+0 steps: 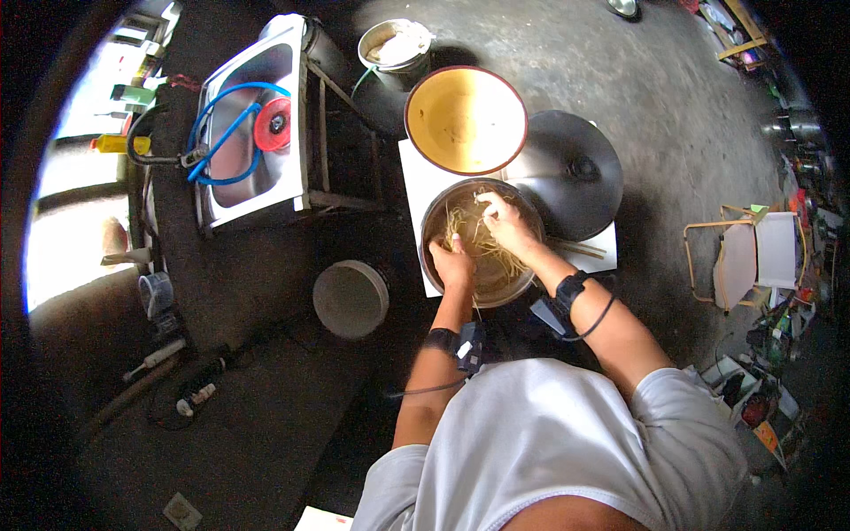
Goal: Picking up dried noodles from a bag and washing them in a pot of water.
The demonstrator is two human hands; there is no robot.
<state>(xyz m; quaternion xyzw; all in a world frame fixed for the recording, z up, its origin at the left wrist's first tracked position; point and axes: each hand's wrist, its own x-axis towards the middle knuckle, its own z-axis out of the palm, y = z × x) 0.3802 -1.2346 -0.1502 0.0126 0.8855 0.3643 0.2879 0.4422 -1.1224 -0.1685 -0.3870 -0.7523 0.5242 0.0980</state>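
A round metal basin (488, 302) on a white tabletop holds thin, pale yellow-green strands (508, 260), perhaps plant stems or roots. At the basin's left side, my left hand (454, 262) is closed around some of the strands, thumb up. My right hand (508, 222) is over the upper right part of the basin with its fingers bent, touching strands; whether it grips any is unclear. Beyond the basin stands a yellow enamel bowl (458, 123) with a dark rim. A large dark round lid (571, 176) with a knob lies to the right.
A steel sink (229, 179) with a blue hose (222, 149) and a red round item (273, 125) stands at left. A pale bucket (350, 299) is on the floor left of the table, another bucket (396, 50) beyond it. A folding chair (737, 259) stands at right.
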